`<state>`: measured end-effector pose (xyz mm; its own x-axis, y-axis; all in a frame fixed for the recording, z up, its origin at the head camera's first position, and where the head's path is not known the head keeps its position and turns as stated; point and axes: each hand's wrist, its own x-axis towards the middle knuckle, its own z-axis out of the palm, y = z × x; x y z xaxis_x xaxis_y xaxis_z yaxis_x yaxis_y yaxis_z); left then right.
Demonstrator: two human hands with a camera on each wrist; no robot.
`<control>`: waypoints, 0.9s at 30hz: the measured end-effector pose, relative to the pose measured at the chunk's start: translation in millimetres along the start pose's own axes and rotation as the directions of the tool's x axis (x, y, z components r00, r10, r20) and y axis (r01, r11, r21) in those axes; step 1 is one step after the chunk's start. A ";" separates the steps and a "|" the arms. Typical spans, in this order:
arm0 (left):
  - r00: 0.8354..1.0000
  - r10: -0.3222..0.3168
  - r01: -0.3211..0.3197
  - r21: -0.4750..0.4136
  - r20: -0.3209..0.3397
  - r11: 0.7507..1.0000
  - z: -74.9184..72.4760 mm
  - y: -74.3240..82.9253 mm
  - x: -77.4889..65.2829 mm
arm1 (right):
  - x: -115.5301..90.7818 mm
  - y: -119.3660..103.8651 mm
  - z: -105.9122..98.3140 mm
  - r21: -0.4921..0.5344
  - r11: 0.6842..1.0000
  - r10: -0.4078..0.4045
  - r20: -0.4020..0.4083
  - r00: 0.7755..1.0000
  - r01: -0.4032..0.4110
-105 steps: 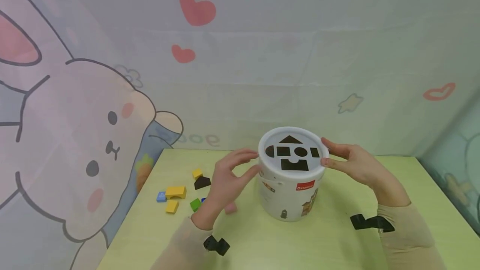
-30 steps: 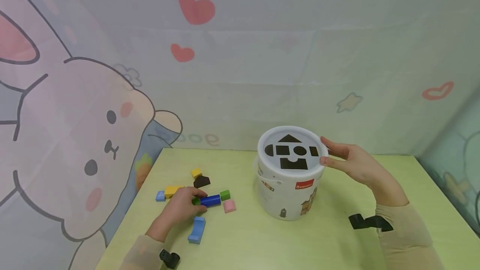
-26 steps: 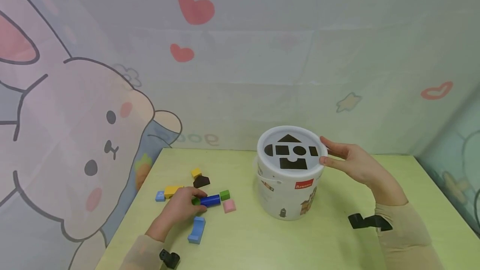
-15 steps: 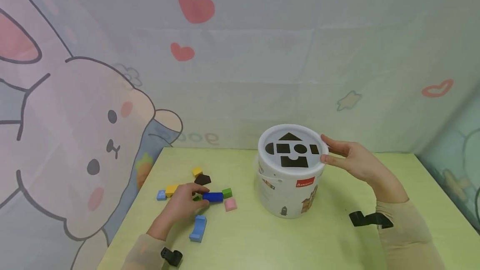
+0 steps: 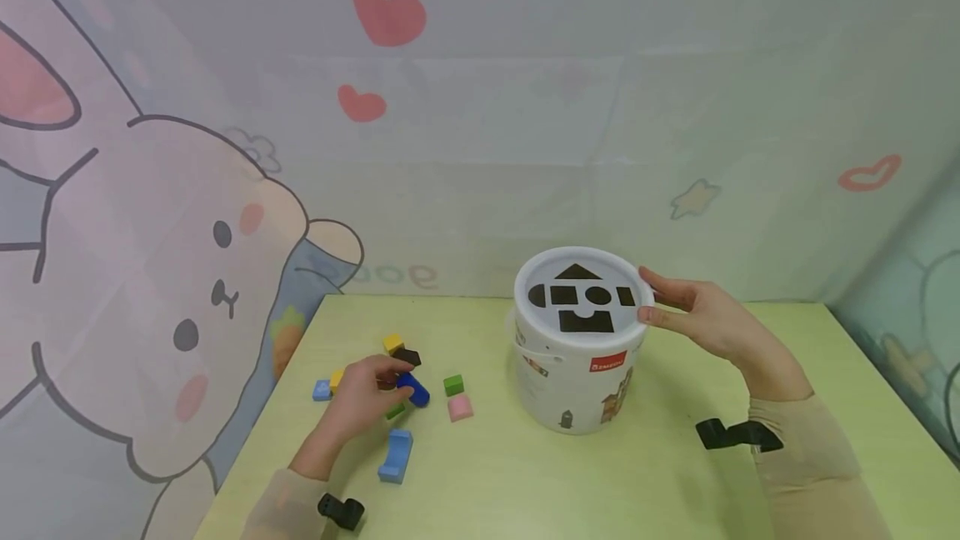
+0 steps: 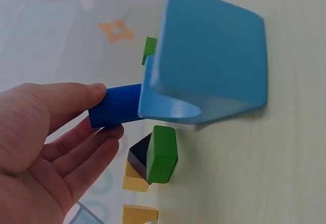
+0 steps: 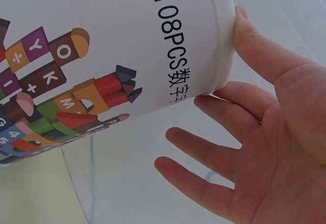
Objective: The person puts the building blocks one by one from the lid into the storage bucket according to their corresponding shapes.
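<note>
Head view: state the step in hand and the condition of each grip.

– The left hand (image 5: 360, 397) pinches the blue cylinder (image 5: 415, 390) between thumb and fingers, over the left part of the table (image 5: 570, 490). The step is judged to be picking it up; whether it is fully clear of the surface cannot be told. The right hand (image 5: 708, 319), fingers mostly extended, touches the right edge of the lid (image 5: 543, 322), thumb on the near side.

– What does the next move call for?

– By judgement: a firm pinch, since a round side may roll, and clearance from the green block (image 5: 395, 412) just beside it. The right hand should steady the bucket (image 5: 547, 390).

– Report containers and contents.

– One: the white bucket, upright, lid fitted. The lid's shaped holes (image 5: 564, 295) show dark; contents cannot be seen. Outside, a pink block (image 5: 461, 407) lies between cylinder and bucket, a light blue block (image 5: 396, 457) nearer, a yellow block (image 5: 393, 344) and a black block (image 5: 407, 357) farther.
</note>
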<state>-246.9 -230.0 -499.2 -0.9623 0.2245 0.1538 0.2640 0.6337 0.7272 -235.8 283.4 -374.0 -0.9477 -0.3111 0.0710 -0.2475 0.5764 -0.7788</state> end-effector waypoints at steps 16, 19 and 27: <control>0.973 0.177 -0.190 -0.080 -0.145 0.978 -4.5 24.0 0.2 | 1.4 0.3 1.0 -0.036 0.999 0.010 -0.001 1.000 -0.010; 0.964 0.195 -0.213 -0.090 -0.180 0.973 -4.3 34.6 1.1 | 1.1 0.6 0.6 -0.039 0.999 0.009 0.003 1.000 -0.009; 0.943 0.238 -0.283 -0.186 -0.232 0.941 -2.7 63.2 1.2 | -0.3 -0.9 -0.4 -0.046 0.999 0.020 0.001 1.000 -0.020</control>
<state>-231.6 -191.7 -451.3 -0.8599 0.1908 0.4735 0.5089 0.3952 0.7648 -235.4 283.3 -373.0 -0.9523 -0.3000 0.0551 -0.2378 0.6169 -0.7503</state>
